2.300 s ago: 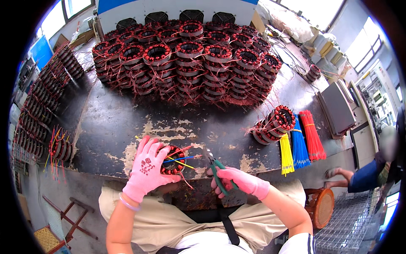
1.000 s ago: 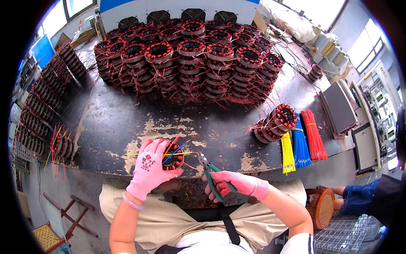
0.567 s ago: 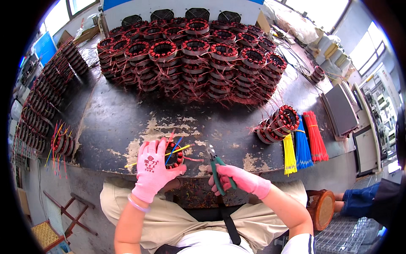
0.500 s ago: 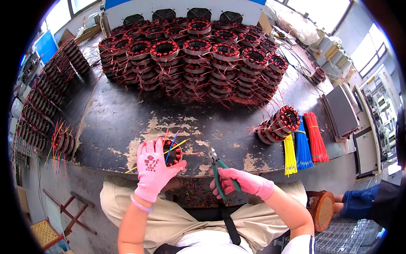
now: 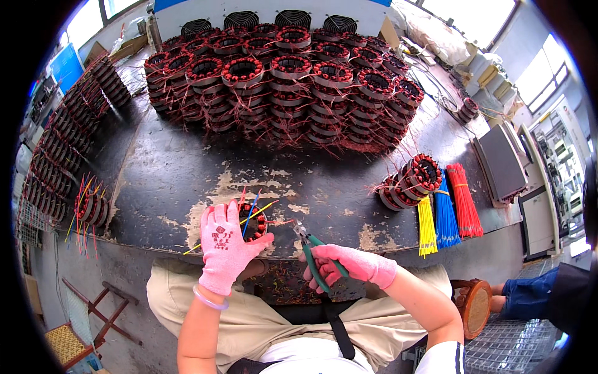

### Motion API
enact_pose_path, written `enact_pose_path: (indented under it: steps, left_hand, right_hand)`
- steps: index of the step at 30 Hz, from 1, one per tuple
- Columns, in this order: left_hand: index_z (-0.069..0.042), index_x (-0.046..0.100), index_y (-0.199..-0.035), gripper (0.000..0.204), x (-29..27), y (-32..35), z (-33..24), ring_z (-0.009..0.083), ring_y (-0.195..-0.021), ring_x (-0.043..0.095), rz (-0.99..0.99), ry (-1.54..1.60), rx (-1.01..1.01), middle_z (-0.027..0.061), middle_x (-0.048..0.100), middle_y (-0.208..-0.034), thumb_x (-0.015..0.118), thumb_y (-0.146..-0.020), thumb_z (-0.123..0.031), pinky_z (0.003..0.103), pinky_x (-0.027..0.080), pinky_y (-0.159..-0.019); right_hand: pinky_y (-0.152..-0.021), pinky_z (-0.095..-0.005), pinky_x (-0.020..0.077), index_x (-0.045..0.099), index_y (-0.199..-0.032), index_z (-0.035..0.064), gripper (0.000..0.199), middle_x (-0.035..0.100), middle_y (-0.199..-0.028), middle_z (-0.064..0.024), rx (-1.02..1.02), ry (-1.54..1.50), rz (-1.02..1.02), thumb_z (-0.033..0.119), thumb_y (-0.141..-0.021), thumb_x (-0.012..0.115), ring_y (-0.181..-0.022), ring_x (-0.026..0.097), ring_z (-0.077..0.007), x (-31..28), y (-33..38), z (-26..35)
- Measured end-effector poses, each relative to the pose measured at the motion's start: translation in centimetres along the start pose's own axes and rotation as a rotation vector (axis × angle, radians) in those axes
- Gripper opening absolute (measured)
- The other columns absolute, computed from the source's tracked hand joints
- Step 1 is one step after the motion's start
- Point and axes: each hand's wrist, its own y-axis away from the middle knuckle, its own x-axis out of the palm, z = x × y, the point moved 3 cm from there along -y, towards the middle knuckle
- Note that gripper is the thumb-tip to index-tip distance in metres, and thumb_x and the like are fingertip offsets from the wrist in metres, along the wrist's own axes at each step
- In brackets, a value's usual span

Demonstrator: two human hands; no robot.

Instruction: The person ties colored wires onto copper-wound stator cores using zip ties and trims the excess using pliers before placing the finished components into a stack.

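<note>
In a pink glove, my left hand [image 5: 225,246] grips a motor stator [image 5: 255,223] at the table's front edge, covering its left side. The ring has red windings, and yellow, blue and red wires [image 5: 251,212] stick out of it. A thin red lead [image 5: 279,222] runs from its right side. My right hand [image 5: 349,263], also in a pink glove, is closed round the green handles of a pair of pliers [image 5: 314,252]. The metal jaws point up and left, close by the end of that lead; whether they touch it I cannot tell.
Stacked stators [image 5: 280,100] fill the table's far side, with more rows [image 5: 62,143] along the left. A few stators [image 5: 414,181] lie at right beside yellow [image 5: 427,227], blue [image 5: 446,215] and red [image 5: 465,199] wire bundles. One wired stator [image 5: 92,209] sits at left. A stool [image 5: 476,308] stands at lower right.
My right hand has carried the pliers left, bringing their jaws close to the end of the red lead. My left hand and the stator have hardly moved.
</note>
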Motion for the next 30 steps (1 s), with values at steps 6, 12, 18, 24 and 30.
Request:
enact_pose_path:
  steps: [6, 12, 18, 24, 30]
  left_hand:
    - [0.006, 0.053, -0.13, 0.097, 0.1, 0.2, 0.2, 0.0407, -0.122, 0.052, -0.019, 0.011, 0.012, 0.0207, 0.058, -0.122, 0.084, -0.065, -0.059, 0.05, 0.035, -0.112]
    - [0.007, 0.054, -0.129, 0.095, 0.2, 0.2, 0.0, 0.0394, -0.12, 0.053, -0.049, 0.006, 0.026, 0.0203, 0.059, -0.12, 0.085, -0.065, -0.057, 0.05, 0.035, -0.113]
    - [0.006, 0.055, -0.129, 0.093, -0.6, 0.1, 2.0, 0.0377, -0.119, 0.055, -0.017, 0.06, 0.082, 0.0196, 0.06, -0.122, 0.086, -0.065, -0.053, 0.05, 0.035, -0.113]
    - [0.005, 0.053, -0.134, 0.091, -3.2, 1.0, 9.0, 0.036, -0.124, 0.055, 0.016, 0.046, 0.023, 0.0198, 0.059, -0.13, 0.086, -0.065, -0.044, 0.049, 0.032, -0.117]
    - [0.004, 0.052, -0.133, 0.091, -4.0, 0.3, 11.6, 0.0333, -0.121, 0.057, 0.004, 0.001, 0.031, 0.018, 0.059, -0.126, 0.085, -0.066, -0.048, 0.048, 0.031, -0.117]
  right_hand:
    - [-0.075, -0.0344, 0.0598, 0.053, -0.132, 0.0028, 0.048, 0.067, -0.1, -0.0114, -0.115, 0.212, -0.172, 0.041, -0.104, 0.048, -0.084, 0.069, -0.0213, 0.9, -0.2, 1.1]
    - [-0.064, -0.031, 0.0556, 0.051, -0.132, 0.0044, 0.045, 0.063, -0.093, -0.0068, -0.141, 0.334, -0.276, 0.04, -0.104, 0.049, -0.076, 0.064, -0.0164, 0.5, -0.3, 0.8]
    - [-0.072, -0.0334, 0.0545, 0.052, -0.122, 0.0049, 0.042, 0.064, -0.094, -0.0081, -0.103, 0.608, -0.404, 0.042, -0.103, 0.05, -0.083, 0.065, -0.0162, 0.8, 2.7, 4.4]
    - [-0.095, -0.0497, 0.0496, 0.052, -0.125, -0.0008, 0.054, 0.061, -0.119, -0.0247, -0.501, 1.582, -0.776, 0.041, -0.091, 0.056, -0.113, 0.062, -0.0379, 4.6, -5.1, 12.7]
    - [-0.092, -0.0469, 0.0464, 0.058, -0.12, 0.0089, 0.055, 0.058, -0.117, -0.0151, -0.753, 1.637, -1.187, 0.047, -0.083, 0.068, -0.112, 0.057, -0.031, 3.9, -18.8, 17.5]
